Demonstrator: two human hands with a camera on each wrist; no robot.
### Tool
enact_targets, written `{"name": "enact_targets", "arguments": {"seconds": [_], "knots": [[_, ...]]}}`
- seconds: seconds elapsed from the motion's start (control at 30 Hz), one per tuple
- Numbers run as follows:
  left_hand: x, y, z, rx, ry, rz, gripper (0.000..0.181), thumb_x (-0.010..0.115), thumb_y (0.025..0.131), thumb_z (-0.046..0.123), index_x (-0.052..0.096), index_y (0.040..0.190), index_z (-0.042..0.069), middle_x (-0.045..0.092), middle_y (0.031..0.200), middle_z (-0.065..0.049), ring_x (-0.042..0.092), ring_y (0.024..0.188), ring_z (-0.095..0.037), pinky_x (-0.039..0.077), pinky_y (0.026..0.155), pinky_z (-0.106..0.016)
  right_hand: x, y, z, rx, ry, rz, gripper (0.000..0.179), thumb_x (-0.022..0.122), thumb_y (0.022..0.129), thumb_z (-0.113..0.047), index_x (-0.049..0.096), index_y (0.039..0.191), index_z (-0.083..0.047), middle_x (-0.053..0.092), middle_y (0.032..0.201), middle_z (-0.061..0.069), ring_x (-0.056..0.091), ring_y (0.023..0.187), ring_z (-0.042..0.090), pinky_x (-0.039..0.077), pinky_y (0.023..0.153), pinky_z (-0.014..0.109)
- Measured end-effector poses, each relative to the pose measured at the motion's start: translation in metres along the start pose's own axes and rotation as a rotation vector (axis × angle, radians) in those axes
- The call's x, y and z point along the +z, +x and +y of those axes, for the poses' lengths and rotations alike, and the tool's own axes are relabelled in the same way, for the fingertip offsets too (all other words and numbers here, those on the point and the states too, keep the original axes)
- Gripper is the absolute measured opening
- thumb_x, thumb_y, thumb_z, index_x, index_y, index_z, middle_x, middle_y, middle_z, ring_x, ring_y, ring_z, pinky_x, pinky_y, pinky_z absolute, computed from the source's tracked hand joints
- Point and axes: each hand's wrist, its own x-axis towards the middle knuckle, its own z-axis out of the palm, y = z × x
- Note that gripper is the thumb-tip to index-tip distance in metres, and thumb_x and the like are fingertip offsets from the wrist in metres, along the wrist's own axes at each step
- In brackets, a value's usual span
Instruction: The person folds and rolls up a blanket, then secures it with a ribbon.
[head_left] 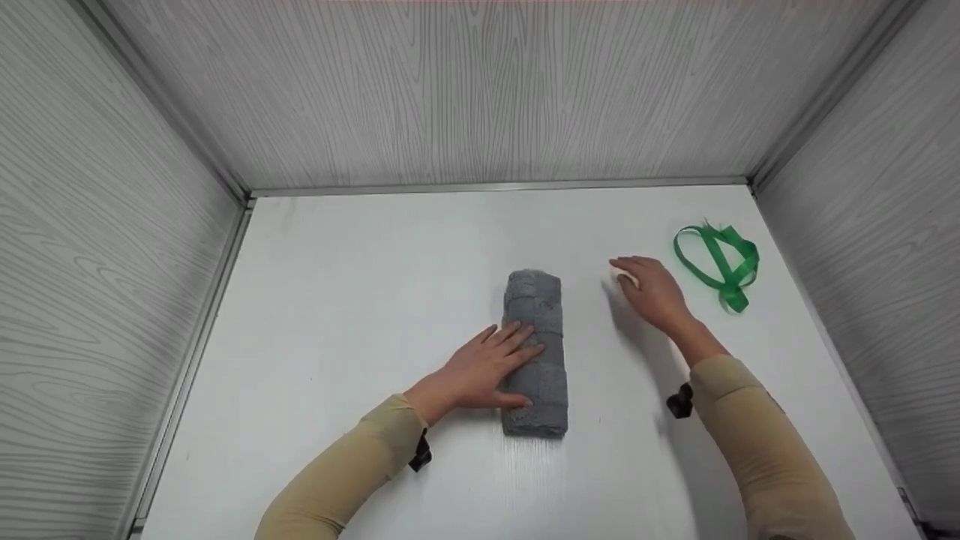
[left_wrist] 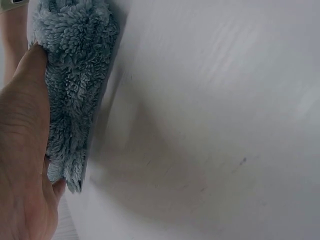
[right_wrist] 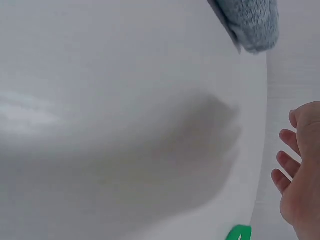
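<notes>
A grey, fluffy towel (head_left: pixel 549 352), folded into a long narrow bundle, lies lengthwise on the white table. My left hand (head_left: pixel 480 369) rests on it from the left with fingers spread across its top. In the left wrist view the towel's looped pile (left_wrist: pixel 75 75) shows beside the thumb. My right hand (head_left: pixel 651 292) is held above the table to the right of the towel, fingers loosely bent and nothing in them. Beyond it at the right lies a green ribbon (head_left: pixel 711 279) in loose loops. The right wrist view catches the towel's far end (right_wrist: pixel 252 25).
The white tabletop (head_left: pixel 360 285) is bordered by grey wood-grain panels at the back (head_left: pixel 480 97), left (head_left: pixel 97 247) and right (head_left: pixel 862 225). A metal strip (head_left: pixel 495 186) runs along the back edge. Small black devices sit at both wrists.
</notes>
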Motion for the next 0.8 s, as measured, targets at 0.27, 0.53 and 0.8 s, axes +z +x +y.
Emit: {"name": "enact_targets", "arguments": {"seconds": [0.27,0.53,0.8], "knots": [[0.002,0.000,0.001,-0.011,-0.007,0.000,0.093,0.046,0.092,0.080,0.023,0.165,0.027,0.010,0.171,-0.003,0.004,0.157,-0.024,0.012,0.125,-0.048,-0.042,-0.015,0.052,0.175,-0.168,0.107,0.037,0.053,0.105,-0.011,0.060,0.139,0.002,0.059,0.136,0.029,0.049,0.128,0.051,0.038,0.105,0.065],[0.005,0.000,0.000,-0.014,-0.015,-0.011,0.089,0.035,0.094,0.081,0.022,0.165,0.028,0.008,0.171,-0.002,0.003,0.157,-0.023,0.011,0.125,-0.047,-0.049,-0.031,0.086,0.282,-0.285,0.091,0.039,0.053,0.102,-0.012,0.058,0.135,0.007,0.057,0.131,0.034,0.044,0.124,0.058,0.034,0.101,0.073],[0.002,0.000,-0.001,-0.004,-0.022,-0.002,0.065,0.021,0.108,0.060,0.024,0.164,0.027,0.012,0.171,-0.003,0.006,0.157,-0.023,0.014,0.124,-0.048,-0.045,-0.037,0.094,0.310,-0.323,0.043,0.034,0.051,0.102,-0.008,0.057,0.130,0.009,0.057,0.125,0.038,0.042,0.122,0.060,0.029,0.102,0.075]]}}
